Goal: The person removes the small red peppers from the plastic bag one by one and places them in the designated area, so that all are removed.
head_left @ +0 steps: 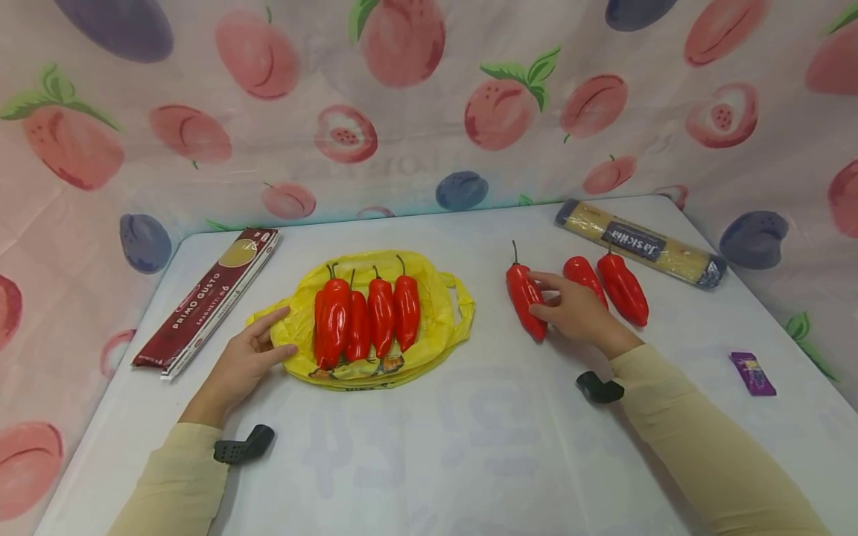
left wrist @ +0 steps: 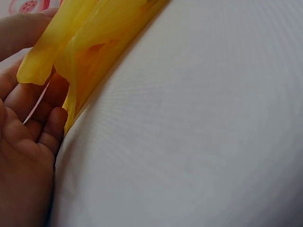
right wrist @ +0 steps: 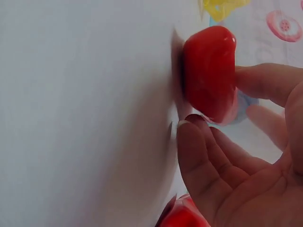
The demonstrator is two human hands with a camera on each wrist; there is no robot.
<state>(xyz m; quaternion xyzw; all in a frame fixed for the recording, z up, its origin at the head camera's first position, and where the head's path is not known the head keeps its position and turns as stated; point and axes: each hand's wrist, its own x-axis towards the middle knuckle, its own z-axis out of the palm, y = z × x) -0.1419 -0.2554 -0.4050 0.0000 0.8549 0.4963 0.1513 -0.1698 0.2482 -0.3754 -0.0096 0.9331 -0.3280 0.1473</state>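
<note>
Several red peppers (head_left: 381, 316) with dark stems lie on a flattened yellow plastic bag (head_left: 439, 339). My left hand (head_left: 244, 365) rests at the bag's left edge, index finger and thumb spread over it; yellow folds (left wrist: 94, 52) show beside its loosely bent fingers in the left wrist view. My right hand (head_left: 570, 309) reaches a single red pepper (head_left: 521, 298) right of the bag. One digit touches this pepper (right wrist: 210, 71) in the right wrist view, while other fingertips lie close along its side. Two more red peppers, one partly hidden (head_left: 585, 277) and one whole (head_left: 623, 290), lie behind this hand.
A dark red spaghetti packet (head_left: 208, 298) lies at the left. Another pasta packet (head_left: 643, 244) lies at the back right. A small purple packet (head_left: 753, 374) is on the white table (head_left: 436, 461) at the right. Fruit-patterned cloth (head_left: 402, 171) surrounds the back and sides.
</note>
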